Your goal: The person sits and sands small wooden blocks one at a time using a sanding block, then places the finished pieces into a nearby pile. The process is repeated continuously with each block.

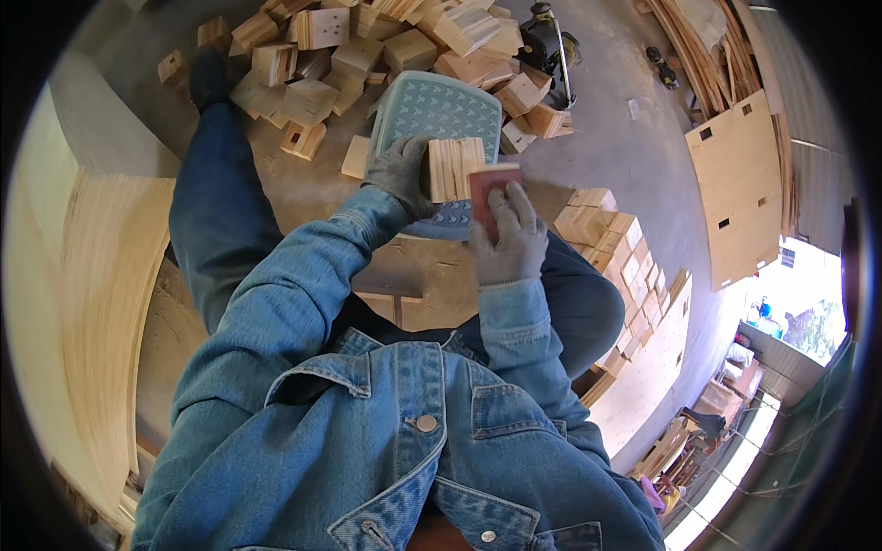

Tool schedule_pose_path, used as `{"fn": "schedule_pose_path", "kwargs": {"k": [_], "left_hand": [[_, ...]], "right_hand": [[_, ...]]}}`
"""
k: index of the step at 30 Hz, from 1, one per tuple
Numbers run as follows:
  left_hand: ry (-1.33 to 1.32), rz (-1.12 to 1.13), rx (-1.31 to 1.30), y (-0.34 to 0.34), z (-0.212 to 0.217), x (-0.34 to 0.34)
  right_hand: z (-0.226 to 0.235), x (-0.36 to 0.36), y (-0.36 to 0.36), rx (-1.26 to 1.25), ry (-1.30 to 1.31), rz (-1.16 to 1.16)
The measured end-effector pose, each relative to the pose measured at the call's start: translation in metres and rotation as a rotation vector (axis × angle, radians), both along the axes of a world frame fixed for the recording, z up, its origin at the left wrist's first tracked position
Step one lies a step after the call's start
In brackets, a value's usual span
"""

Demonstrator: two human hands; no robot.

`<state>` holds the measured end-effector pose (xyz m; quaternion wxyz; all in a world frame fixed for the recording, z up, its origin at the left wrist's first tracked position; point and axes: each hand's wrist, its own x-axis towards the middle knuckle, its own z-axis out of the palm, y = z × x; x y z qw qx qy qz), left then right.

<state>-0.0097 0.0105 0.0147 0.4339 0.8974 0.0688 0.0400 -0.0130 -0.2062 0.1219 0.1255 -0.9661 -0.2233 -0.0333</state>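
My left hand (401, 174), in a grey glove, is closed round a layered plywood block (456, 169), holding it over a blue-green plastic stool (435, 96). Gloved too, my right hand (511, 237) grips a sanding block (489, 197) with a reddish-brown face and a pale wooden edge. The sanding block meets or overlaps the right side of the plywood block; whether they touch I cannot tell. My fingers lie across its reddish face.
Loose wooden blocks (354, 55) lie heaped beyond the stool. Stacked blocks (617, 243) stand right of my knee. Plywood sheets (110, 239) rise at left, and a slotted panel (740, 188) leans at right. A black tool (548, 50) stands by the heap.
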Motion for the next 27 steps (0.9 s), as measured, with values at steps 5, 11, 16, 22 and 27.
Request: {"fn": "schedule_pose_path", "kwargs": {"k": [5,11,16,22,27], "left_hand": [[-0.099,0.015,-0.003,-0.005,-0.011,0.003],[-0.114,0.039,0.026,-0.007,-0.019,0.005],[-0.109,0.042,0.002,-0.006,-0.018,0.003],[-0.024,0.012,-0.011,-0.004,0.001,0.003],[-0.03,0.001,-0.004,-0.004,-0.004,0.002]], "right_hand": [[-0.013,0.077,0.04,-0.034,-0.036,0.001],[-0.015,0.124,0.071,-0.092,0.038,-0.028],[-0.02,0.048,0.027,-0.042,-0.057,0.07],[-0.004,-0.022,-0.007,-0.004,-0.029,0.067],[-0.007,0.017,0.013,0.026,-0.03,0.069]]}}
